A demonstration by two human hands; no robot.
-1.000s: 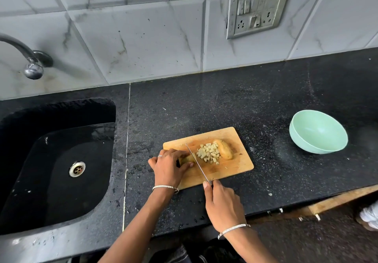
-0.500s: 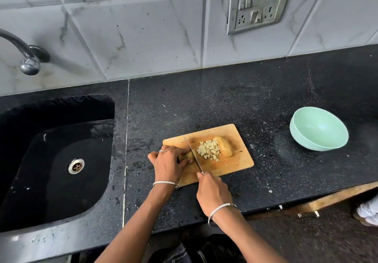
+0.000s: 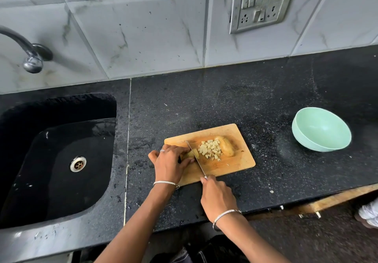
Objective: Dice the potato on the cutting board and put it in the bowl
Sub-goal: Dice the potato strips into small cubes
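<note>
Head view: dicing under way on the wooden cutting board (image 3: 235,164).
Left grip (image 3: 169,164) curls over the yellow potato piece (image 3: 193,153), just left of the steel knife blade (image 3: 195,158); right grip (image 3: 218,199) closes round its handle. Blade crosses the piece's long axis; mint-green bowl (image 3: 306,142) sits well right.

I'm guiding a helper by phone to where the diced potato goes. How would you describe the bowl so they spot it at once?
Find the black counter below the tiled wall, then the wooden cutting board near its front edge. To the right of the board, apart from it, stands the bowl. It is the only pale green thing there, round and empty.
</note>
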